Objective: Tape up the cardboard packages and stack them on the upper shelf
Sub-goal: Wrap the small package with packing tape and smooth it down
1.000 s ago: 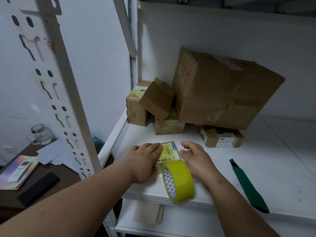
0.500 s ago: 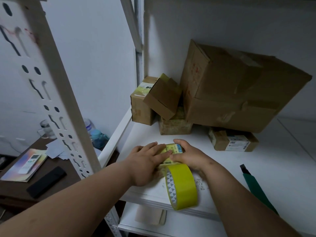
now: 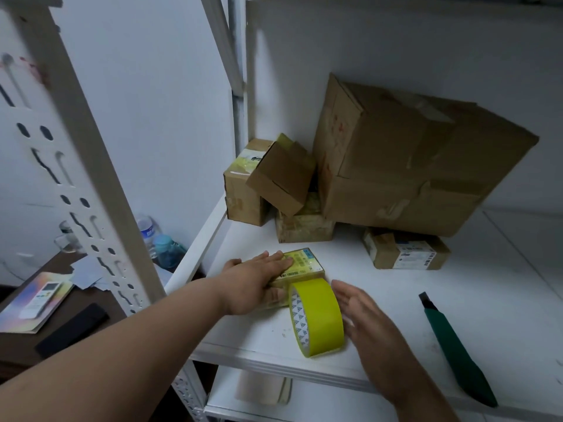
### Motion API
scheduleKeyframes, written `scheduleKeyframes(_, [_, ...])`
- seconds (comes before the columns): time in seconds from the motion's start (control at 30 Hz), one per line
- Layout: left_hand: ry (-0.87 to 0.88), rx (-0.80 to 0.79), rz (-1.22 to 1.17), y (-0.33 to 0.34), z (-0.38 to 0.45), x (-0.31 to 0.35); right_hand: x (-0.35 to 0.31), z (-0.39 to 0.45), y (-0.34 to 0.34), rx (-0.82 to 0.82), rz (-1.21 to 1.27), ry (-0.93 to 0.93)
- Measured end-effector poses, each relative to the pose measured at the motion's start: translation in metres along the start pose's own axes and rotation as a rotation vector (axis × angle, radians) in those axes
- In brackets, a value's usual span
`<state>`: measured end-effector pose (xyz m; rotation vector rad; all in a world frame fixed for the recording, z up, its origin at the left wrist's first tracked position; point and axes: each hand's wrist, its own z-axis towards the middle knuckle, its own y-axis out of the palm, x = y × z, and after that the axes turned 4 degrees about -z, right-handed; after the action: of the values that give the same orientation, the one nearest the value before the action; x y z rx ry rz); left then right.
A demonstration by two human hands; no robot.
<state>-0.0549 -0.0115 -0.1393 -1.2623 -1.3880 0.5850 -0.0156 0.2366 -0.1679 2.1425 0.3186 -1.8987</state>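
Lifted off the small package (image 3: 300,264) near the shelf's (image 3: 457,300) front edge, the right hand (image 3: 370,322) now hovers released right of the upright yellow tape roll (image 3: 316,318), while the left hand (image 3: 259,283) presses flat on the package.

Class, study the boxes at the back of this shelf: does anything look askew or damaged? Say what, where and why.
Yes. The small cardboard box is wedged at a tilt between its neighbours, resting on no flat face. The large cardboard box beside it leans, propped on smaller packages, and its panels look dented, with torn tape remnants.
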Motion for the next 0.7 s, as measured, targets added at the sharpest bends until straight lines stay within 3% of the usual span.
scheduleKeyframes(0.17, [0.003,0.009,-0.144,-0.015,0.000,0.002,0.010,-0.016,0.017,0.061,-0.270,-0.064])
scheduleKeyframes(0.33, [-0.062,-0.020,-0.761,-0.016,-0.007,0.012,-0.036,-0.017,0.022,0.088,-0.174,-0.158])
scheduleKeyframes(0.4, [-0.080,-0.020,-0.892,-0.010,-0.008,0.011,-0.051,-0.015,0.024,0.109,-0.163,-0.174])
scheduleKeyframes(0.47, [-0.090,0.076,-0.846,-0.007,-0.010,0.014,-0.060,-0.011,0.030,0.104,-0.177,-0.157])
scheduleKeyframes(0.57, [-0.055,0.301,-0.514,-0.008,-0.015,0.024,-0.065,-0.005,0.042,0.116,-0.193,-0.149])
scheduleKeyframes(0.7, [0.046,0.331,-0.231,-0.010,-0.030,0.032,-0.068,-0.002,0.044,0.159,-0.137,-0.141])
